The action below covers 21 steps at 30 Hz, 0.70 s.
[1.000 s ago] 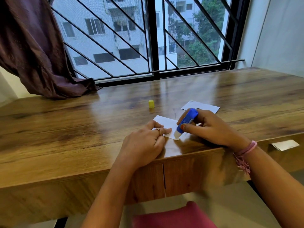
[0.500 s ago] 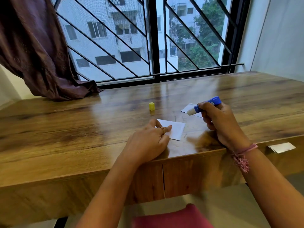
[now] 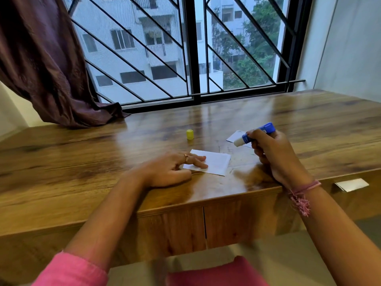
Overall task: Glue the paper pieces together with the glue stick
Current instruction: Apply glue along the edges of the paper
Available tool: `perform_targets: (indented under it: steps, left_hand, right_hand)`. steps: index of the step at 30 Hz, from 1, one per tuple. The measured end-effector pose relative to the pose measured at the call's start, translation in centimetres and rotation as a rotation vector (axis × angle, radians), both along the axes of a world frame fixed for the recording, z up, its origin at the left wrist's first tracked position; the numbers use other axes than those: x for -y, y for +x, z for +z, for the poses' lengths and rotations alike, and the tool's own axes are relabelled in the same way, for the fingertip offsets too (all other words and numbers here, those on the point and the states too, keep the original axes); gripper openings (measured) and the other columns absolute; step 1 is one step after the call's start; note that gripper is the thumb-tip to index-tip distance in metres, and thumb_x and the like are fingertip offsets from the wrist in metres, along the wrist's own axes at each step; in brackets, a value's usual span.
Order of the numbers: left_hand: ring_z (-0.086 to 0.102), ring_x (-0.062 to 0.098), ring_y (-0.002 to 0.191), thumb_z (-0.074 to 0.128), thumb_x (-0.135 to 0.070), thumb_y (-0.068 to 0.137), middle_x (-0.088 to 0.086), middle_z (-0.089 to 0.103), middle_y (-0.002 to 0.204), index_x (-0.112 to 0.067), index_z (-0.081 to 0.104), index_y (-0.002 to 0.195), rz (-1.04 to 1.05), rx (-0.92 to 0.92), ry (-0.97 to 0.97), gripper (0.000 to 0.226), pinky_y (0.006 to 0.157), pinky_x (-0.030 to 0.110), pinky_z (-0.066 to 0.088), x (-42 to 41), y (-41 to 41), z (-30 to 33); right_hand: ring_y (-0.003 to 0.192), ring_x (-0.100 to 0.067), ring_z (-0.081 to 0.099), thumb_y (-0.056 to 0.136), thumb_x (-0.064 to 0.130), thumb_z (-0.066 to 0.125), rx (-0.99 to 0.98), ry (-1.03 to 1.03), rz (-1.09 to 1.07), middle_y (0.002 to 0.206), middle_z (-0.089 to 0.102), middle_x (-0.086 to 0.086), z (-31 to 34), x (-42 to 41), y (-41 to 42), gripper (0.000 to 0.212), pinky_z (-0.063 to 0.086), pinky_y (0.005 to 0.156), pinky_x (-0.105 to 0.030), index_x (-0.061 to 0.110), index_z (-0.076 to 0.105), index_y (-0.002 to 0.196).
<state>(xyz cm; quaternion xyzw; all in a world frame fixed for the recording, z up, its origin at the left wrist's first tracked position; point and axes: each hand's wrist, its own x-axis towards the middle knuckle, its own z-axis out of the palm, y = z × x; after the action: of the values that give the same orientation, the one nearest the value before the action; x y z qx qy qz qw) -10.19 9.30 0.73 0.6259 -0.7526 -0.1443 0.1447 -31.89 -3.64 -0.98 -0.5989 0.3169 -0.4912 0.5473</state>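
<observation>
Head view, nearest first: my two forearms reach over the front edge of the bench (image 3: 61,162). My left hand (image 3: 171,170) lies flat on the wood with its fingers straight, and their tips press the near-left part of the near paper piece (image 3: 214,164), a white rectangle lying flat close to the bench edge. My right hand (image 3: 274,155) is curled around the glue stick (image 3: 255,134). It holds the blue barrel roughly level, above the bench, with the uncapped white glue end pointing left. The glue end touches no paper.

Just behind the right hand lies the far paper piece (image 3: 235,137), partly hidden by the stick and the knuckles. It sits apart from the near piece, and bare wood shows between them. Farther left stands the yellow cap (image 3: 189,134), upright and well apart from both hands. At the back, a curtain (image 3: 47,65) hangs beside the barred window (image 3: 185,48).

Step in hand, as I judge it: the stick is lifted off the near piece and the two pieces are not yet joined. Whether glue already lies on the near piece I cannot tell, as its surface shows no visible film.

Next move, as I judge it:
1. If the surface is uncoated, lower the glue end and stroke it while the left fingers keep the sheet pinned.
2. Otherwise set the stick down, take up the far piece and lay it squarely on the near one.
3. Press flat.
</observation>
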Motion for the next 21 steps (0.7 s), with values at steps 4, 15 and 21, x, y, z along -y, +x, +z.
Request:
perform_targets:
  steps: [4, 15, 21]
  left_hand:
    - [0.048, -0.017, 0.094, 0.042, -0.035, 0.081, -0.018, 0.046, 0.138, -0.037, 0.06, 0.124, 0.03, 0.027, -0.019, 0.047, 0.075, -0.001, 0.031, 0.1, -0.3, -0.4]
    - [0.056, 0.025, 0.094, 0.023, -0.054, 0.095, 0.002, 0.045, 0.11, -0.027, 0.054, 0.064, 0.242, 0.3, 0.077, 0.052, 0.084, 0.039, 0.044, -0.2, -5.6, 0.7]
    - [0.054, 0.024, 0.088, 0.033, -0.035, 0.099, 0.016, 0.056, 0.106, -0.003, 0.065, 0.087, 0.245, 0.159, 0.025, 0.047, 0.073, 0.033, 0.042, 1.0, -4.1, 2.1]
  right_hand:
    - [0.043, -0.004, 0.033, 0.089, 0.017, 0.057, -0.007, 0.0, 0.005, 0.06, 0.045, 0.003, 0.0, 0.0, 0.0, 0.014, 0.024, 0.036, -0.014, 0.018, 0.062, 0.076]
    - [0.043, -0.005, 0.033, 0.088, 0.017, 0.058, -0.031, 0.0, -0.003, 0.058, 0.045, 0.003, 0.0, -0.1, 0.0, 0.013, 0.025, 0.036, -0.014, 0.016, 0.059, 0.075]
    - [0.041, -0.003, 0.035, 0.088, 0.017, 0.058, -0.063, -0.009, 0.006, 0.059, 0.047, 0.002, -0.1, 0.0, 0.1, 0.008, 0.028, 0.036, -0.013, 0.009, 0.06, 0.087]
